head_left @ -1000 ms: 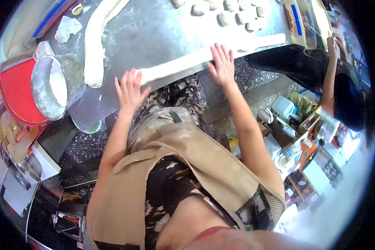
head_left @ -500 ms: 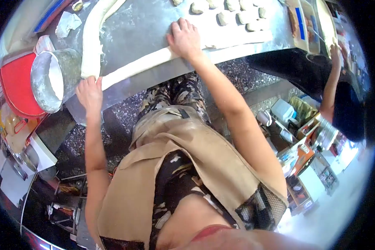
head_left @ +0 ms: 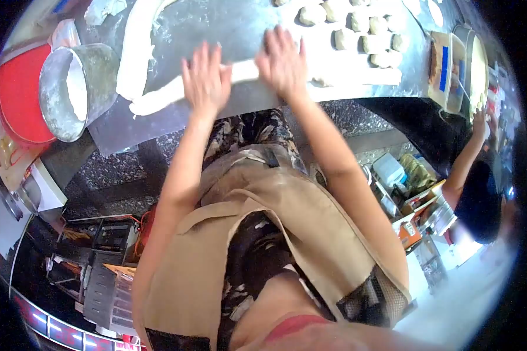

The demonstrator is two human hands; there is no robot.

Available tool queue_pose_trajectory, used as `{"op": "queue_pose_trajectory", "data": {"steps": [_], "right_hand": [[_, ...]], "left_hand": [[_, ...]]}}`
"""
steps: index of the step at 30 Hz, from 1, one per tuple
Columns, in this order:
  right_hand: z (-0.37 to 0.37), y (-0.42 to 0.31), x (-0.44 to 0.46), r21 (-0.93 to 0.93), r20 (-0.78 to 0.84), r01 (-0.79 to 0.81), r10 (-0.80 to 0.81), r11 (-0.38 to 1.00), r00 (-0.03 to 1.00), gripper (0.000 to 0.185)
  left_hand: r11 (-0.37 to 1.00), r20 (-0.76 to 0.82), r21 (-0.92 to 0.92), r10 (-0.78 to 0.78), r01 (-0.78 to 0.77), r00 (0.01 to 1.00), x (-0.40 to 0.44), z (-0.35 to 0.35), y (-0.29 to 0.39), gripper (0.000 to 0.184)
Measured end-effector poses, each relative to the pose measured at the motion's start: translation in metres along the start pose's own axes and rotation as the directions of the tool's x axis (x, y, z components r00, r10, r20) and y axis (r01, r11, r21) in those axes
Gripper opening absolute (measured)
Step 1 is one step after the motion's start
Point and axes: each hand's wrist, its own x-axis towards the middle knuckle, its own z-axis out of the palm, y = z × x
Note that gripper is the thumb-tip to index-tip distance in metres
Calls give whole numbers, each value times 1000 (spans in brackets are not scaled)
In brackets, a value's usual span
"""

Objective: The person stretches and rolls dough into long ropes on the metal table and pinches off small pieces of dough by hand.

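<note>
Dough rope (head_left: 158,98) | under left hand (head_left: 206,82), right hand (head_left: 283,65) | metal bucket (head_left: 101,73): white contents (head_left: 76,88)

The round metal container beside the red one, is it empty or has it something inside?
Not empty: the metal container shows white contents through its uncovered mouth. How full it is, I cannot tell.

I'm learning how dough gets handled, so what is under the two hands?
Under the left hand and right hand runs a pale dough strip, visible between them and beyond the left hand, lying on the metal table. The stretches beneath the palms are covered.
</note>
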Motion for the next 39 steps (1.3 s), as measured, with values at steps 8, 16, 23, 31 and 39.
{"op": "queue_pose_trajectory", "data": {"steps": [8,16,23,31,39], "right_hand": [[-34,31,-102,24,265,-3,-3,1000,964,58],[-4,49,29,129,-131,-40,57,991,990,39],[-33,87,-37,-22,-26,7,-7,1000,1000,33],[-39,136,-36,109,-46,69,-64,992,997,28],[-56,169,-132,83,83,-155,148,984,986,55]], "left_hand": [[992,250,-113,80,-53,965,-104,-44,-20,68],[999,32,38,-11,10,999,-17,-31,-100,60],[972,252,3,226,-235,941,-64,-85,-134,35],[976,12,81,-202,201,979,-36,-115,-17,43],[918,83,-230,350,-324,933,-28,57,230,73]]}}
